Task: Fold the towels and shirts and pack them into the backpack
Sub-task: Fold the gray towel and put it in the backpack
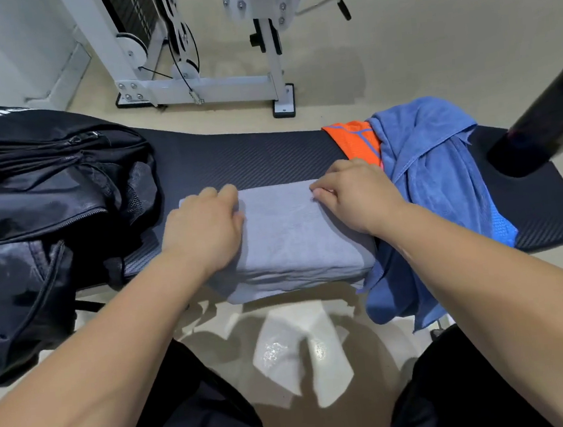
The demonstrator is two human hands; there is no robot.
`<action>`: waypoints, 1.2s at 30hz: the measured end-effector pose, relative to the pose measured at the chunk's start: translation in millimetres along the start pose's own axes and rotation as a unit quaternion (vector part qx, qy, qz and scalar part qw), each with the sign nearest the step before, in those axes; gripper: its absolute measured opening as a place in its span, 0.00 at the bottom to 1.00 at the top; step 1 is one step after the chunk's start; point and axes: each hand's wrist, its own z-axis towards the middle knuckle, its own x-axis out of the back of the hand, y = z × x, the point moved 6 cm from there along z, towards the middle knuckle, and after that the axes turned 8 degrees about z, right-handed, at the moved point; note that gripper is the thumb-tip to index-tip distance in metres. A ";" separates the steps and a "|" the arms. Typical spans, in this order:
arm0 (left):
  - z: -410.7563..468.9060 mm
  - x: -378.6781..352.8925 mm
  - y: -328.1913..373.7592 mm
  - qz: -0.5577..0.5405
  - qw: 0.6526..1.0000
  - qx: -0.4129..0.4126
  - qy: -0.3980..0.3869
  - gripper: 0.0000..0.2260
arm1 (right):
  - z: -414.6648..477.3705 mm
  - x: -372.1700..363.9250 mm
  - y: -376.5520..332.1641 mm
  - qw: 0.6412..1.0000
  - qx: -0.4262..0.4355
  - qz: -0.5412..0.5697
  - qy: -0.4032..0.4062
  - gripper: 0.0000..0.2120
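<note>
Gripping the folded grey towel [293, 239] at its far corners, my left hand [206, 227] and right hand [350, 196] curl over its edges to square the layers. It lies mid-surface [251, 161], with the backpack [48, 201] close on the left for packing, and the blue towel [433, 164] and orange shirt [355, 137] heaped on the right.

Black padded bench [251, 161] with that carbon-weave texture, sitting on a shiny beige floor [429, 44]. Behind it there's a white cable machine frame [212, 85] with pulleys [180, 33] and a black-gripped lever [344, 9]. A fat black foam roller [546, 119] pokes in from the right.
</note>
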 end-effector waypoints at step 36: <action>54.0 54.5 -45.1 -0.308 0.951 0.007 -0.015 0.13 | 39.1 60.2 26.2 0.979 -0.008 0.181 -0.094 0.09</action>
